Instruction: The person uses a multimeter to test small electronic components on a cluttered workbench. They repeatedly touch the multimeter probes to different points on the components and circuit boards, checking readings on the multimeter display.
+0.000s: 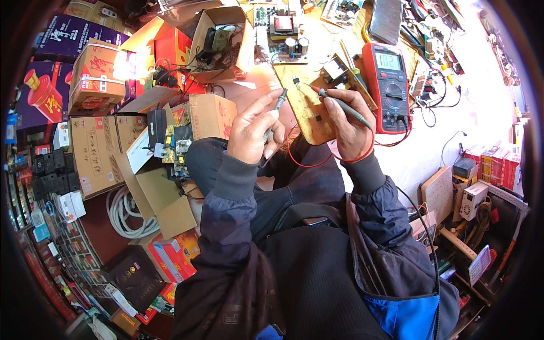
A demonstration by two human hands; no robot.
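My left hand (256,129) is closed round a grey test probe (280,101), its tip pointing up beside the wooden board. In my right hand (356,129), a second test probe (350,109) is pinched, with a red lead curving from it and its tip pointing left over the board. Between the two tips a small black three-legged component (296,80) lies on the yellowish wooden board (309,127). Another small dark part (318,118) sits lower on it. Right of my right hand is a red and dark multimeter (390,85) with its display lit.
Beyond the board stands a circuit board (281,34) with capacitors and a transformer. An open carton (238,51) holds cables and a black adapter. Stacked cartons (93,150) and a coiled white hose (127,214) fill the left. Tools and boxes crowd the lower right.
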